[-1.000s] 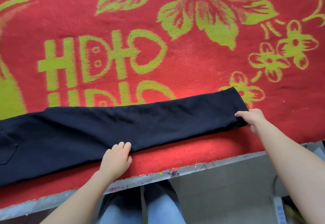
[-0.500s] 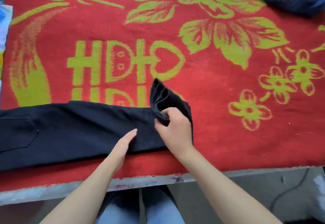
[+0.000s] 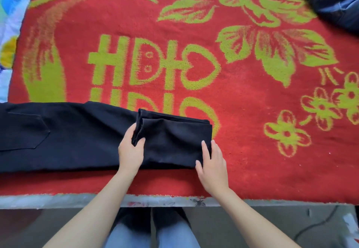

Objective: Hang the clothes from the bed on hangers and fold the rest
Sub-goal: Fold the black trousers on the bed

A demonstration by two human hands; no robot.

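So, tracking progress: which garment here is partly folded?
The black trousers at the near edge, leg end doubled over; the blue jeans lie crumpled top right.

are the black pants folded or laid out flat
Partly folded. The leg end of the black pants is doubled back, layered edges showing by the left hand; the pocket end lies flat.

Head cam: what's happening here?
A person is folding black trousers on a red blanket. The leg end lies doubled back over the rest. The left hand pinches the hem edge of that folded layer, while the right hand presses flat on the crease. The waist end is not yet folded. A blue denim garment sits at the far right corner.
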